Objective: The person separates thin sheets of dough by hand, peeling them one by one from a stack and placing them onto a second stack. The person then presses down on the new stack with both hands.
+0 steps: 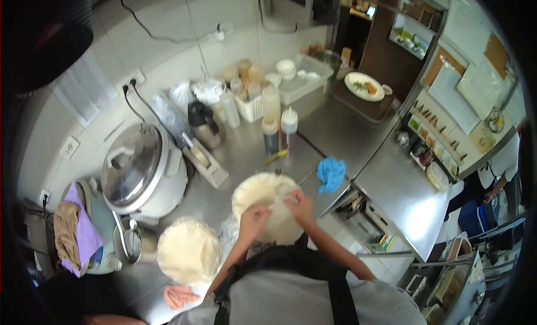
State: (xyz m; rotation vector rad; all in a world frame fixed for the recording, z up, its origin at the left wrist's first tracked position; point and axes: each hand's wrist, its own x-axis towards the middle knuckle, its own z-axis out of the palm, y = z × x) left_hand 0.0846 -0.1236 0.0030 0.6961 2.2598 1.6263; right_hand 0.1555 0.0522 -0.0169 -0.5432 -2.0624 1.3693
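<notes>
In front of me on the steel counter lies a stack of thin, round, pale dough sheets. My left hand is over the left part of this stack, fingertips pinched on the edge of a thin dough sheet. To its right, my right hand pinches a translucent-looking edge of the sheet with thumb and fingers. Both hands are close together and low over the stack. A second pale round stack sits to the left, with clear plastic wrap between the two.
A large rice cooker stands at the left, beside a metal pot. Squeeze bottles stand behind the stack. A blue cloth lies to the right, a pink cloth at the front left. A plated dish rests farther back.
</notes>
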